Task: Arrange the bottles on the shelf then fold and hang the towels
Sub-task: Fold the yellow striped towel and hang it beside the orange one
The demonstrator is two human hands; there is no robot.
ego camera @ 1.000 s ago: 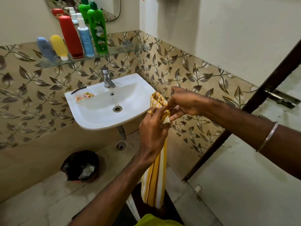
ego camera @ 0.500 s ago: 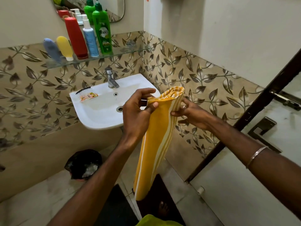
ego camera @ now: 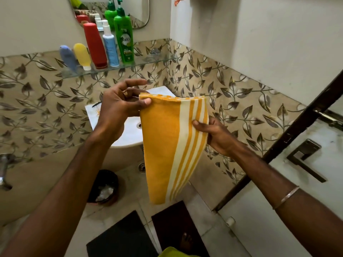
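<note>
Towel (ego camera: 167,145) first: yellow with cream stripes down its right side, folded into a long narrow panel and hanging in the air between both hands, right in front of the sink. Left hand (ego camera: 118,110) has the top left corner, thumb pressed on the front face and fingers curled behind, so that grip is holding the towel. There's a ring on one of those fingers. Right hand (ego camera: 213,134) pinches the striped right edge a bit lower down, thumb on front and fingers hidden behind the cloth, so that grip is holding the towel too. Thin bangle (ego camera: 286,197) sits on the right forearm.

Down below, two dark mats (ego camera: 120,236) on the floor and a black bin (ego camera: 104,186) under the sink. White sink (ego camera: 130,130) is mostly blocked by the towel and left hand.

Further back, the glass shelf (ego camera: 148,61) on the leaf-pattern tile wall carries five bottles in a row, shortest at the left: a blue tube (ego camera: 67,58), yellow tube (ego camera: 82,55), red bottle (ego camera: 95,45), white and blue spray bottle (ego camera: 110,45), then the tall green pump bottle (ego camera: 124,38). Mirror (ego camera: 133,10) above shows their reflections. Off to the right there's a door with a dark handle (ego camera: 304,158).
</note>
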